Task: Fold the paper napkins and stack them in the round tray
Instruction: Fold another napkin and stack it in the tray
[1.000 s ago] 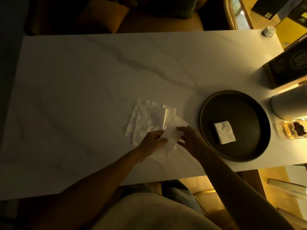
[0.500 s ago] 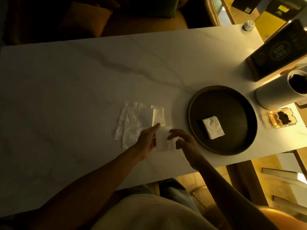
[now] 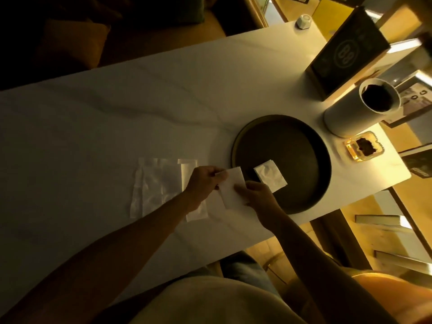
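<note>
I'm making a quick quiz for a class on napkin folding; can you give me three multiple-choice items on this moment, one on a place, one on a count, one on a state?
1. Where do the unfolded napkins lie?
A. On the table, left of the round tray
B. Inside the round tray
C. On the white cylinder

2. How many folded napkins lie in the round tray?
A. None
B. One
C. Three

3. What is the state of the napkin being folded?
A. Lying untouched on the table
B. Held by both hands beside the tray
C. Already stacked in the tray

Answers:
1 A, the flat crumpled sheets rest on the table left of the tray.
2 B, a single folded napkin lies in it.
3 B, the left hand and the right hand both pinch it at the tray's left rim.
</note>
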